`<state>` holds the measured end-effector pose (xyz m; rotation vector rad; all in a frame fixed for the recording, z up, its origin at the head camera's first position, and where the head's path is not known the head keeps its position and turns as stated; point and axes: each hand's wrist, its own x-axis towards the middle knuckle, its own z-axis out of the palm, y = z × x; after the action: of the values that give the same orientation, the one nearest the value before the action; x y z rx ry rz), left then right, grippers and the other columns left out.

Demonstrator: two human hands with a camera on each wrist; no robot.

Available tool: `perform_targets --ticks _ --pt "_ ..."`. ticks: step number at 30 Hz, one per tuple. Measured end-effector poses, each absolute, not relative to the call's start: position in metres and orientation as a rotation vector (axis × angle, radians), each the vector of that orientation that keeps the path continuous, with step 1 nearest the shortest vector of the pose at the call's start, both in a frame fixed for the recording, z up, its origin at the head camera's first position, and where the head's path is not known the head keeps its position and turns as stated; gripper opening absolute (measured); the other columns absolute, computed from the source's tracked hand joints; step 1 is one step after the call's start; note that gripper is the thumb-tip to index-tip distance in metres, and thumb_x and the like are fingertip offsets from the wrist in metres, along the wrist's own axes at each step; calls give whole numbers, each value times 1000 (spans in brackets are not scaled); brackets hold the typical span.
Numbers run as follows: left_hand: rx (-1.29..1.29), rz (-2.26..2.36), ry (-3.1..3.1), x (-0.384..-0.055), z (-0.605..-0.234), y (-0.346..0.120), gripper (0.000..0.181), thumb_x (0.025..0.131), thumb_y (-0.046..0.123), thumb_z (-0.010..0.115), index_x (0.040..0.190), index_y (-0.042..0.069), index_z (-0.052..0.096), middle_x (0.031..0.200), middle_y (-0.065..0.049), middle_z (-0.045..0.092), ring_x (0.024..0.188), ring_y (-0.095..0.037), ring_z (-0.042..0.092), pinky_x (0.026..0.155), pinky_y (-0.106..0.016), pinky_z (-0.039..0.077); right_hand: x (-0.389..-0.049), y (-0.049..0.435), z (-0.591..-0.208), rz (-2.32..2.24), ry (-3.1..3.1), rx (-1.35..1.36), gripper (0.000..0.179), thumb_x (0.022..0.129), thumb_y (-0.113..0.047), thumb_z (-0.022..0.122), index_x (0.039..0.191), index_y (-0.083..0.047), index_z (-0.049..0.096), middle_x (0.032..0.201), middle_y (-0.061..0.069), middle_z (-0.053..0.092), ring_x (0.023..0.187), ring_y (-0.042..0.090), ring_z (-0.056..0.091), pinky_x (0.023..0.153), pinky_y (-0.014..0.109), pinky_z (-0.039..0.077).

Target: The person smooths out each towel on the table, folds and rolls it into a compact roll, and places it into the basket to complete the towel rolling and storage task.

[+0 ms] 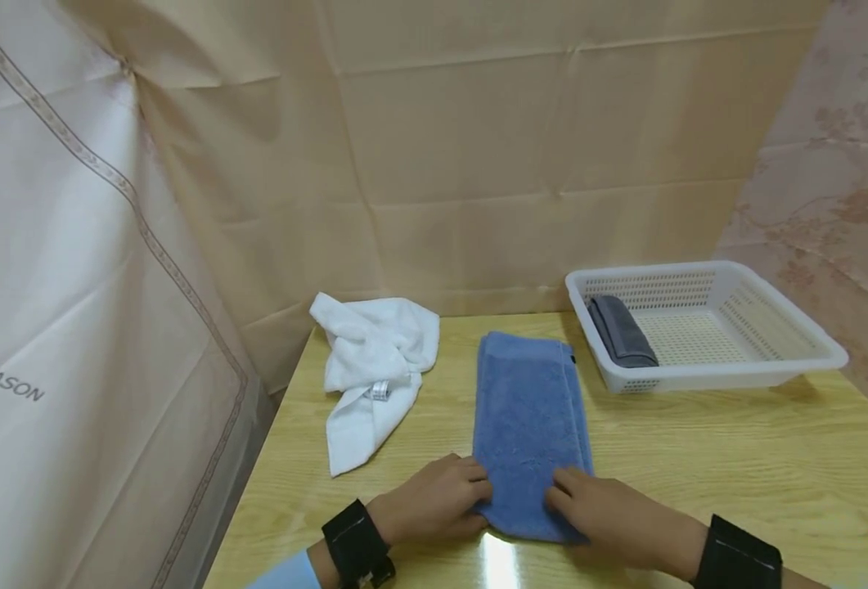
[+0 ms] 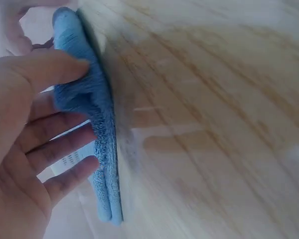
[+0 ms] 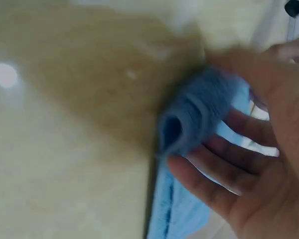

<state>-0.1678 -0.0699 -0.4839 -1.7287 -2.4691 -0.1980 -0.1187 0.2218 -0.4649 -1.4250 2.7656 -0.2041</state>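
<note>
- Head view, from where I sit: folded blue towel [image 1: 529, 409] on the counter [image 1: 699, 458], left hand [image 1: 437, 499] and right hand [image 1: 603, 511] at either side of its near end, white cloth [image 1: 382, 352] off left, white basket [image 1: 699, 379] with a grey towel [image 1: 623, 331] inside off right.
- Left wrist: I see a narrow grip pinching the blue towel.
- Right wrist: kinda blurry, but that grip's holding the blue towel's curled edge.

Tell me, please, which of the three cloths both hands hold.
The blue cloth, held at its near end; the white cloth lies crumpled and the grey cloth sits in the white basket, both untouched.
</note>
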Motion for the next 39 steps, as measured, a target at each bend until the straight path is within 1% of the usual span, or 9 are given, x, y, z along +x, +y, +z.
perform_targets --ticks 5,9,13,18,22,26,30,35,39 --pt "-1681 -363 -2511 -168 -488 -69 12 97 16 67 108 15 62 86 9 58 77 2 50 70 -14 43 -115 228 -475 -269 2888 -1427 26 86 -2 79 109 -5 68 100 -2 61 90 10 62 71 25 55" --pt "-1631 -518 -2561 -169 -491 -67 24 99 8 60 122 11 54 89 7 57 76 2 50 67 -11 43 -125 237 -472 -646 2803 -1214 30 90 4 72 118 -4 65 105 3 71 94 12 68 73 30 58" --pt "-1611 -656 -2573 -175 -492 -65 29 100 2 59 126 14 55 102 6 57 79 2 52 69 -9 43 -134 246 -475 -965 2744 -1068 28 92 2 72 112 -12 59 99 -1 69 86 5 65 67 27 56" --pt "-1583 -647 -2549 -180 -495 -62 23 99 0 62 113 15 71 112 4 60 96 1 58 83 -8 45 -136 248 -481 -1013 2791 -889 17 91 -6 77 93 -18 65 88 -12 59 76 -1 55 62 24 50" --pt "-1563 -408 -2464 -179 -495 -61 14 97 16 67 107 15 76 113 3 62 98 -6 56 85 -14 46 -135 247 -486 -837 2991 -1067 17 84 -6 84 84 -20 73 92 -12 55 80 2 52 64 24 49" --pt "-1575 -183 -2397 -178 -492 -61 25 94 37 75 108 16 75 114 4 61 102 -12 50 83 -24 43 -131 244 -485 -600 3126 -1278 14 79 -17 90 84 -17 76 97 -9 52 87 6 48 67 24 49" --pt "-1613 -162 -2431 -179 -489 -62 28 92 32 80 113 15 71 112 6 62 105 -9 53 86 -23 44 -127 239 -480 -419 3074 -1309 29 78 -28 92 91 -10 73 99 -5 56 90 11 53 71 29 52" --pt "-1640 -219 -2429 -180 -491 -63 29 93 17 75 121 11 65 108 2 64 104 -10 59 92 -22 48 -126 233 -482 -280 3106 -1328 30 74 -12 91 90 -10 67 89 -2 60 83 16 59 69 33 53" --pt "-1642 -315 -2439 -182 -494 -63 33 96 11 67 128 6 59 104 1 63 95 -7 59 85 -18 48 -127 234 -486 -343 3158 -1313 30 72 -1 84 94 -7 66 86 0 63 78 17 62 66 32 54"
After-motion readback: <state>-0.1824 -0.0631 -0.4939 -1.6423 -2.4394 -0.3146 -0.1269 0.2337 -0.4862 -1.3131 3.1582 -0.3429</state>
